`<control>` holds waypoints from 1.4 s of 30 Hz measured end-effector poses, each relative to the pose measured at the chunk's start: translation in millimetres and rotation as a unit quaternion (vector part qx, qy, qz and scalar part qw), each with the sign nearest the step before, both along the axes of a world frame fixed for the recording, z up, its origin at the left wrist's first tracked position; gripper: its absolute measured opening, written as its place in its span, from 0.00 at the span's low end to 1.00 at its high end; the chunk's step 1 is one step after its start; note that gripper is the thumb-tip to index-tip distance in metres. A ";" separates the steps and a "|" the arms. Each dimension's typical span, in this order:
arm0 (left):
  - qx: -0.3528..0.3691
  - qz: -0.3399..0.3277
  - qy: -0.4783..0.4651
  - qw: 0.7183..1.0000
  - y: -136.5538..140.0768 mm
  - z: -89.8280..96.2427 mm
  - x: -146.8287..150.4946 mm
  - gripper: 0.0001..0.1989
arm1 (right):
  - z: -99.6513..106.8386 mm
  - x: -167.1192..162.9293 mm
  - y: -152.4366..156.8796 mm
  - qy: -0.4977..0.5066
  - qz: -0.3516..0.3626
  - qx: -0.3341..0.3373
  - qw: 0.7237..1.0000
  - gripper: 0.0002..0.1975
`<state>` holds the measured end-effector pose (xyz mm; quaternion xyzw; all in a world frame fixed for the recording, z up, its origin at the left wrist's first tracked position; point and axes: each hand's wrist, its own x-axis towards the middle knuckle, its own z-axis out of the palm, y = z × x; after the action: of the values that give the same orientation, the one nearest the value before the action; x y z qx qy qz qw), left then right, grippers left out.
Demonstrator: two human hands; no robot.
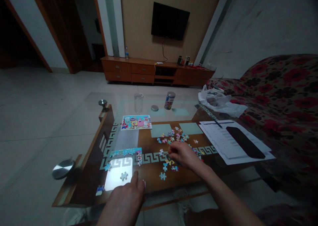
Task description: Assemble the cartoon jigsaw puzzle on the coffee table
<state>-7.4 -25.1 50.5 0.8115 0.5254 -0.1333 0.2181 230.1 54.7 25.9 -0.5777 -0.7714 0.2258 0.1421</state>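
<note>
My right hand (182,154) is closed in a pinch over the loose jigsaw pieces (171,139); whatever is between its fingertips is hidden. My left hand (126,194) rests low on the glass tabletop with its index finger stretched out. A bit of a pinkish piece (144,183) shows beside that hand. Just beyond the left fingertips lies a single pale piece (124,176). A joined strip of puzzle (126,152) forms a top edge and a right corner. Behind it lies the picture sheet (136,122) with colourful cartoon figures.
On the table's far part stand a clear jar (138,102), a round metal lid (154,108) and a printed tin (169,100). To the right are papers (218,153), a black phone-like slab (244,142) and a plastic bag (221,101). A flowered sofa (280,93) borders the right side.
</note>
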 end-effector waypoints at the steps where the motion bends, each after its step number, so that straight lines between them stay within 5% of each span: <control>1: -0.001 -0.007 0.008 1.000 0.1 0.7 0.2 0.22 | 2.1 -4.6 -2.5 0.021 0.003 -0.008 1.000 0.08; 15: 0.009 -0.002 -0.001 1.000 -2.3 3.6 -7.6 0.19 | -0.3 -104.4 -20.8 0.081 0.053 -0.025 0.995 0.08; 23: 0.034 -0.017 -0.013 0.999 -6.3 5.2 -12.3 0.23 | 7.1 -102.3 -15.8 0.010 0.033 0.016 0.999 0.07; 31: 0.131 -0.040 -0.077 0.988 -5.4 -20.7 -11.7 0.14 | 4.3 -98.5 -15.2 -0.010 0.034 0.001 0.999 0.08; 42: 0.130 -0.030 -0.081 0.988 -8.9 -35.5 -7.1 0.31 | -1.3 -100.0 -17.6 -0.020 0.039 0.010 0.999 0.07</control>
<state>-14.5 -34.0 15.1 0.8568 0.4938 -0.0039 0.1484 130.1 37.1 24.6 -0.5503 -0.7980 0.2120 0.1238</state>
